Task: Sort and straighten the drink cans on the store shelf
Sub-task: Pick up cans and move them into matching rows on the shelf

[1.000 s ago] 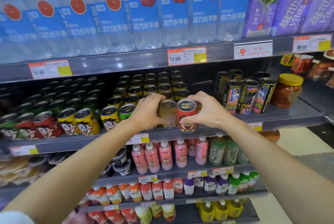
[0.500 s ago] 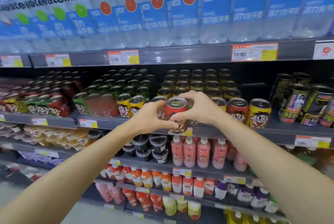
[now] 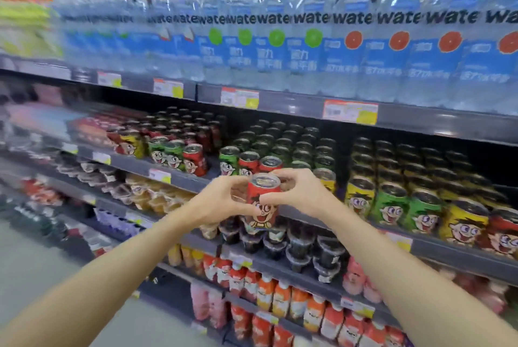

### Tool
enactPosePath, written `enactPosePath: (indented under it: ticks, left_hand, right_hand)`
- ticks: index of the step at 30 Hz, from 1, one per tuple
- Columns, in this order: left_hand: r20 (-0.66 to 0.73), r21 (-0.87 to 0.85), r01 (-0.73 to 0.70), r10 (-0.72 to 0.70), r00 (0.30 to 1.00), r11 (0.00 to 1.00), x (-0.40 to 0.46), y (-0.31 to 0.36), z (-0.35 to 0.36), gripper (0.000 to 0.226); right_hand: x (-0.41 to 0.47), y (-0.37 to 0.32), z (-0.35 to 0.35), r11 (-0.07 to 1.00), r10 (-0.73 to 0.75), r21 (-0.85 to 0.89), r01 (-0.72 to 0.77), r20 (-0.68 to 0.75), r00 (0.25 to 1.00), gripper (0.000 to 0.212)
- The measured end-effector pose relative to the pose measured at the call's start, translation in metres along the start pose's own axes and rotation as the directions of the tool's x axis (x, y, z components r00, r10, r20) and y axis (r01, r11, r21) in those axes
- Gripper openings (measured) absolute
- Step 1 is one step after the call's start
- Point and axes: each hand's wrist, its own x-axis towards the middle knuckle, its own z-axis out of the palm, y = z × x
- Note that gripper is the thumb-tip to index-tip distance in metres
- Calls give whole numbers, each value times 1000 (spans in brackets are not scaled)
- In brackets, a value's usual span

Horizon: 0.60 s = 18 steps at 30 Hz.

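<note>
A red can stands upright in the air just in front of the shelf edge, gripped by 2 hands: the left hand clasps its left side with the thumb low on the wall, and the right hand pinches its right side, thumb on the front and fingers curled behind the rim. On the shelf just behind stand 1 green can and 2 red ones, then rows of yellow and green cans to the right; blur hides the full count.
</note>
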Motion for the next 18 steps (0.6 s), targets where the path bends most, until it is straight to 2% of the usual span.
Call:
enactPosePath:
  ticks: [3, 5, 6, 10, 14, 18]
  left_hand:
    - [-30, -3, 31, -31, 999, 1000, -20, -38, -43, 48]
    - [-55, -27, 59, -60, 997, 998, -32, -63, -72, 68]
    - [-67, -48, 78, -81, 994, 996, -38, -75, -86, 68]
    - [-125, -75, 92, -101, 987, 993, -61, -109, -133, 56]
    - [-172, -79, 135, -147, 974, 988, -73, -146, -173, 52]
    - [-166, -60, 167, -175, 971, 984, -74, -179, -203, 50]
  right_hand:
    - [33, -23, 47, 999, -42, -19, 42, 44, 998, 50]
    - [56, -35, 78, 998, -56, -16, 57, 50, 997, 59]
    - [66, -42, 92, 998, -61, -16, 62, 52, 997, 59]
    - [103, -70, 142, 995, -97, 4, 97, 114, 989, 51]
    - [138, -97, 185, 990, -132, -23, 136, 130, 983, 60]
    - [171, -111, 222, 984, -160, -52, 171, 172, 972, 48]
